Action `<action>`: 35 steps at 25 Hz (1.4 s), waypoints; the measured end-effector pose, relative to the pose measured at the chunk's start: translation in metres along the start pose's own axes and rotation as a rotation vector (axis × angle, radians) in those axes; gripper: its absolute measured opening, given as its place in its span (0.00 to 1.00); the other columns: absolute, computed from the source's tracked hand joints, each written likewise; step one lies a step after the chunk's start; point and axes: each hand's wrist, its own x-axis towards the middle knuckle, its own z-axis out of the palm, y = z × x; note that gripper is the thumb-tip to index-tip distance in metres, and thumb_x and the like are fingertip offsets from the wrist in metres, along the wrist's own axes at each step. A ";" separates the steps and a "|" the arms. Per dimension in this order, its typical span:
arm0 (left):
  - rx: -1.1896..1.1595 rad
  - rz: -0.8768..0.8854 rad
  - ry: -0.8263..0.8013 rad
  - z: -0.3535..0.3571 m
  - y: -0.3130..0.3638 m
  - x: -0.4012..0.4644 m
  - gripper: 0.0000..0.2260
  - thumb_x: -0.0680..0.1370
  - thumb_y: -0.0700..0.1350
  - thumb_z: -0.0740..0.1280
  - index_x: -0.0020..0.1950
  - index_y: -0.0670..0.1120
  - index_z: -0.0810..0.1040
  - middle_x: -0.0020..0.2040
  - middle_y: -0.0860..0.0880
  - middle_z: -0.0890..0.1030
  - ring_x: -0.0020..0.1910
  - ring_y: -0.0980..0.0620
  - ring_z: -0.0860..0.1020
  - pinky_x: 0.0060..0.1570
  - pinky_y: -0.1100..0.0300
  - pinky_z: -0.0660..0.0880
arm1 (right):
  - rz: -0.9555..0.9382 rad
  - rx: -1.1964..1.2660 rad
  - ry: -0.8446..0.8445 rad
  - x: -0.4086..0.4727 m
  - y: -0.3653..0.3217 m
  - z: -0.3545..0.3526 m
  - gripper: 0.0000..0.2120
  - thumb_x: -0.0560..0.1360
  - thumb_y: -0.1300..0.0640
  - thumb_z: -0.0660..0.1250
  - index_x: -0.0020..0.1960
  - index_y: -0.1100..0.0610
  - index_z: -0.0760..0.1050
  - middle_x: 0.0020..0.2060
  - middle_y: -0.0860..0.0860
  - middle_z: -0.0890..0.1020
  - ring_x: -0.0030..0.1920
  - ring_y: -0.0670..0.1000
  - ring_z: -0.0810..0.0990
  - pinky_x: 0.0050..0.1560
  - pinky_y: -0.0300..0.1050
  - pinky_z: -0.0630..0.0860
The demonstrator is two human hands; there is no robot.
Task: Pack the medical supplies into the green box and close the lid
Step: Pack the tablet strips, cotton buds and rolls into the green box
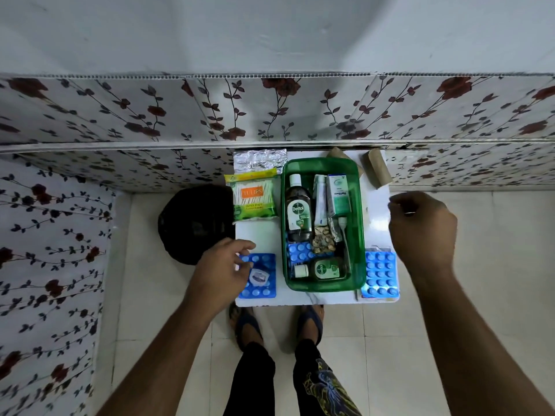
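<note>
Green translucent plastic box (pixel 322 166) sits mid-desk (pixel 378 217), lidless and already crowded with bottles, a tube and a carton. The left hand (pixel 217 273) rests over the blue tablet blister sheet (pixel 258 276) and a small clear round container (pixel 259 277) on it; its grip looks loosely open, holding nothing I can confirm. The right hand (pixel 420 228) is curled, contents unclear. Lifting the sheet could tip the container off; the second blue blister sheet (pixel 380 274) overhangs the desk's edge and could be knocked down.
</note>
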 end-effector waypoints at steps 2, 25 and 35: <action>0.131 0.048 -0.081 0.009 -0.005 -0.005 0.19 0.70 0.39 0.73 0.60 0.50 0.81 0.51 0.54 0.78 0.48 0.54 0.79 0.48 0.59 0.76 | 0.110 -0.054 -0.187 0.017 0.023 0.018 0.12 0.75 0.54 0.67 0.56 0.56 0.81 0.50 0.55 0.85 0.52 0.58 0.81 0.47 0.42 0.69; 0.505 0.324 -0.045 0.048 0.141 0.033 0.08 0.72 0.48 0.70 0.43 0.45 0.74 0.44 0.44 0.80 0.42 0.43 0.79 0.36 0.58 0.67 | 0.258 0.469 -0.185 0.014 0.032 -0.002 0.10 0.66 0.53 0.76 0.42 0.50 0.77 0.39 0.51 0.83 0.39 0.55 0.84 0.44 0.59 0.82; 0.381 0.325 0.138 0.029 0.116 0.038 0.16 0.74 0.51 0.71 0.58 0.44 0.80 0.50 0.47 0.79 0.36 0.54 0.75 0.41 0.61 0.69 | 0.159 0.375 -0.231 -0.003 -0.001 -0.003 0.10 0.68 0.49 0.76 0.42 0.47 0.75 0.33 0.41 0.80 0.32 0.37 0.78 0.31 0.30 0.70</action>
